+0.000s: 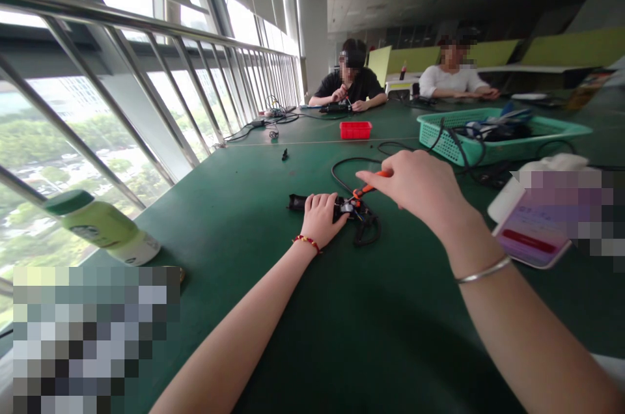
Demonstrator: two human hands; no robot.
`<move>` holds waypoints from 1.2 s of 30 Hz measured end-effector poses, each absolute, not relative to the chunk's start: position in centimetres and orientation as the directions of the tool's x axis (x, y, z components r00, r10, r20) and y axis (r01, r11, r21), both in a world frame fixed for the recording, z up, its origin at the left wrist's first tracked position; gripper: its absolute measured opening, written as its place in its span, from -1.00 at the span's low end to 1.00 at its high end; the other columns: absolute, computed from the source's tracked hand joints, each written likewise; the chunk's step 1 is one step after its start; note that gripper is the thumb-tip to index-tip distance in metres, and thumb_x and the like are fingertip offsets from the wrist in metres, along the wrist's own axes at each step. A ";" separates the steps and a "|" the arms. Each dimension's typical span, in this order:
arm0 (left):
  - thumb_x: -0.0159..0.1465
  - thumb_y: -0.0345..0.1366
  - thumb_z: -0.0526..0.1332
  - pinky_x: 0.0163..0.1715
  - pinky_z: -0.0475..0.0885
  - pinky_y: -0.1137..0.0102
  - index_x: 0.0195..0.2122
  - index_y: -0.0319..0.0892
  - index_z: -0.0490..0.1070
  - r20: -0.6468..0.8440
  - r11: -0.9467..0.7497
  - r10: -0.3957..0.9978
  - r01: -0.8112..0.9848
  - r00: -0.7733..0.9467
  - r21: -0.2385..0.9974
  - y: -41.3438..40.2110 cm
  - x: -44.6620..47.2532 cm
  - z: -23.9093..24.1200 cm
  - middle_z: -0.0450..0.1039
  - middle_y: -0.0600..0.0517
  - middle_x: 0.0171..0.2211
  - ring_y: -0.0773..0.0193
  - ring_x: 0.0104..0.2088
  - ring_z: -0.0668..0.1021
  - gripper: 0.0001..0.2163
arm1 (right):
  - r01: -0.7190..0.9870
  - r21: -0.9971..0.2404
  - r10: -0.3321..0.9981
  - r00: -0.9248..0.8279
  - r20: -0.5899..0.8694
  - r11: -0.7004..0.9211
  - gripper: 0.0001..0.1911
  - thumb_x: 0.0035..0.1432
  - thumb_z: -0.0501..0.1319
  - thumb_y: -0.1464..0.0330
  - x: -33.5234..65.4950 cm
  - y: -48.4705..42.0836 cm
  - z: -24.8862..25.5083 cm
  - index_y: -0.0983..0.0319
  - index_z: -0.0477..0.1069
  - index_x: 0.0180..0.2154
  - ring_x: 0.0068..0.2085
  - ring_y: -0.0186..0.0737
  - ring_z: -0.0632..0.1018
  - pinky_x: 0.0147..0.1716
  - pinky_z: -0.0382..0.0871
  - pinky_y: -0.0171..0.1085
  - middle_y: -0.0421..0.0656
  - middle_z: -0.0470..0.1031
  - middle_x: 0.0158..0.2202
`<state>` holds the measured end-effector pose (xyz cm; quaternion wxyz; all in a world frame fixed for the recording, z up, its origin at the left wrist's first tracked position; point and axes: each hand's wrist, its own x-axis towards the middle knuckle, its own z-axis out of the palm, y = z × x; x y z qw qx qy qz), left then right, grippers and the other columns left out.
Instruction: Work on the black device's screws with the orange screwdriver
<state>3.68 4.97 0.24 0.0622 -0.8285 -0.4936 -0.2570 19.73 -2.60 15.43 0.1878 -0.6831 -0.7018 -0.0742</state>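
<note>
A small black device [299,202] with a coiled black cable [367,230] lies on the green table [273,310]. My left hand [319,219] rests on top of the device, fingers curled down over it, pressing it to the table. My right hand [415,187] is closed around an orange-handled tool [370,187], whose tip points down at the exposed end of the device beside my left fingers. A red bead bracelet sits on my left wrist and a silver bangle on my right.
A green-capped bottle [105,226] lies at the left by the railing. A teal basket [493,134] of cables stands at the right, a small red tray [355,130] behind. A phone [532,238] lies at the right. Two people sit working at the far end.
</note>
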 end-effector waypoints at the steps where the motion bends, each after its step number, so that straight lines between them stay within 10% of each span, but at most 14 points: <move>1: 0.22 -0.09 0.12 0.14 0.08 0.10 0.05 -0.16 0.22 0.488 -0.506 0.785 0.849 0.381 0.152 5.0 3.7 0.2 0.35 -0.10 -0.02 0.07 0.04 0.34 -0.58 | 0.988 -0.149 0.927 0.013 0.375 0.046 -0.52 0.10 0.04 -0.02 19.7 -2.6 15.4 0.21 0.35 -0.58 -0.48 -0.14 0.47 -0.57 0.11 -0.29 -0.06 0.42 -0.58; 8: 0.23 -0.08 0.11 0.15 0.07 0.13 0.05 -0.18 0.22 0.478 -0.502 0.790 0.853 0.384 0.145 4.9 3.6 0.4 0.36 -0.09 -0.01 0.08 0.03 0.33 -0.58 | 0.976 -0.083 0.893 -0.148 0.425 0.201 -0.83 0.02 0.17 0.40 19.8 -2.6 15.2 0.15 0.38 -0.26 -0.38 -0.16 0.49 -0.50 0.12 -0.30 -0.14 0.51 -0.39; 15: 0.23 -0.08 0.11 0.15 0.07 0.14 0.05 -0.20 0.22 0.470 -0.495 0.795 0.859 0.384 0.135 4.9 3.6 0.4 0.36 -0.09 -0.01 0.07 0.04 0.33 -0.57 | 0.977 -0.195 0.921 -0.008 0.391 0.091 -0.56 0.05 0.12 0.00 19.8 -2.3 15.3 0.21 0.36 -0.60 -0.45 -0.12 0.46 -0.53 0.14 -0.27 -0.06 0.41 -0.59; 21: 0.23 -0.08 0.11 0.15 0.07 0.15 0.05 -0.20 0.23 0.470 -0.500 0.793 0.855 0.389 0.136 4.9 3.6 0.4 0.36 -0.09 -0.01 0.08 0.03 0.33 -0.57 | 0.963 -0.187 0.891 -0.094 0.445 0.194 -0.89 0.04 0.20 0.27 19.6 -2.2 15.1 0.13 0.42 -0.34 -0.38 -0.16 0.48 -0.49 0.15 -0.30 -0.17 0.51 -0.44; 29: 0.23 -0.08 0.10 0.14 0.08 0.14 0.06 -0.23 0.22 0.466 -0.496 0.795 0.859 0.388 0.130 5.0 3.7 0.4 0.36 -0.09 -0.02 0.07 0.03 0.33 -0.56 | 0.971 -0.211 0.908 -0.013 0.419 0.111 -0.62 0.01 0.18 0.04 19.4 -2.3 14.9 0.20 0.36 -0.58 -0.47 -0.20 0.45 -0.56 0.11 -0.32 -0.15 0.45 -0.56; 36: 0.24 -0.08 0.09 0.14 0.07 0.15 0.06 -0.22 0.23 0.474 -0.496 0.791 0.859 0.387 0.127 5.0 3.7 0.3 0.36 -0.10 -0.02 0.07 0.02 0.33 -0.57 | 0.945 -0.209 0.882 -0.137 0.452 0.253 -0.85 0.02 0.19 0.41 19.5 -2.2 14.7 0.12 0.41 -0.29 -0.40 -0.27 0.48 -0.49 0.14 -0.35 -0.23 0.52 -0.40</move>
